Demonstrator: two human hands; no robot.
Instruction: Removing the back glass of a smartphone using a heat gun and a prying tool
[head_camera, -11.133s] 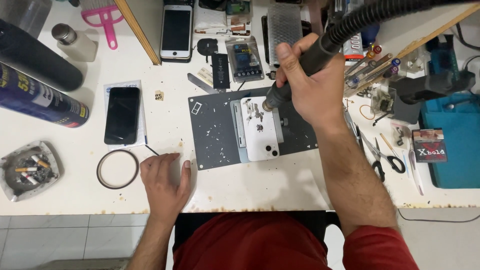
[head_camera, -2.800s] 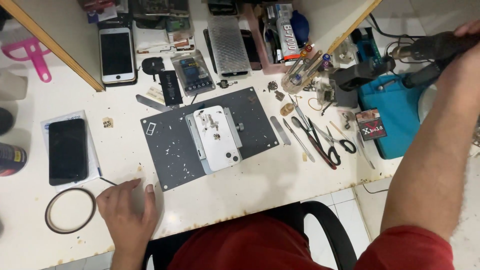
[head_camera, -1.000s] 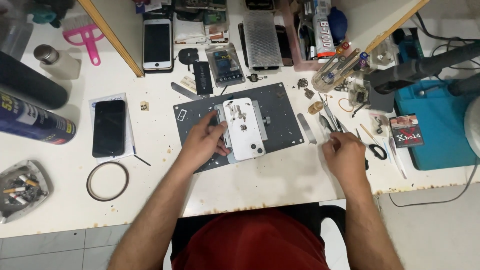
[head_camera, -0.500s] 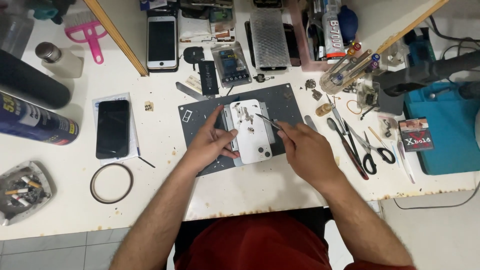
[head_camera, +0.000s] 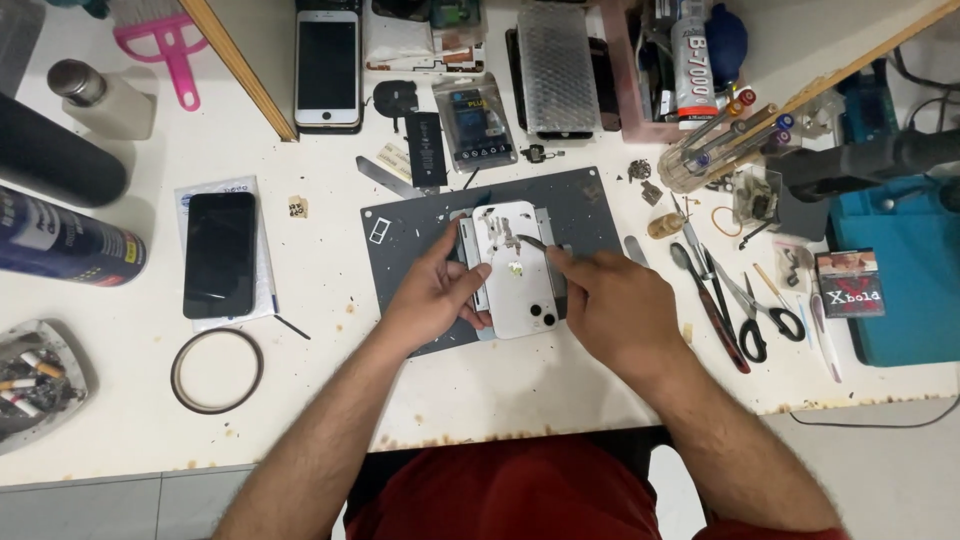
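Since half a second ago little has changed: my right hand (head_camera: 610, 305) has crept a touch closer over the white phone (head_camera: 515, 275), and the tweezers (head_camera: 532, 242) tip now sits nearer its middle. The phone lies back-up in a metal clamp on the dark grey mat (head_camera: 400, 235), mid-counter (head_camera: 480, 390). My left hand (head_camera: 435, 290) rests on the mat, fingers (head_camera: 470, 282) together and pressed against the phone's left edge, thumb stretched up along it. My right hand's fingers are pinched shut on the tweezers, wrist low on the mat. Whether the tips grip anything I cannot tell; it looks too small. Scissors (head_camera: 760, 315) lie to the right.
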